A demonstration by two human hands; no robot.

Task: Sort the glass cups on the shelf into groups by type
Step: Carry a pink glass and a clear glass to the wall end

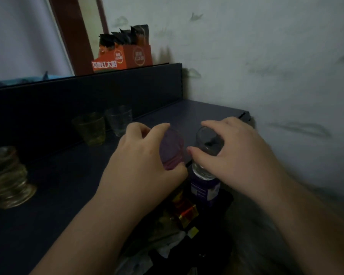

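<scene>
Along the dark blue shelf [48,195], which runs into a corner against a pale, scuffed wall [266,56], the glass cups sit in loose clusters — a sign, I judge, that sorting is partly under way. At the far left a stack of amber glasses [8,175] stands nested, probably to keep 1 type together. Further back, near the shelf's raised back panel, a yellow-green cup [90,129] stands just beside a clear cup [118,120]; being different types, they may need separating. At the shelf's front edge the left hand [139,163] is closed around a purple cup [171,149], tilted, while the right hand [236,153] grips a clear glass [206,153] from above, fingers round its rim — 1 cup per hand, likely to carry both to their groups together. An orange carton [125,57] of sachets rests on the upper ledge. The light is dim and the picture blurred.
</scene>
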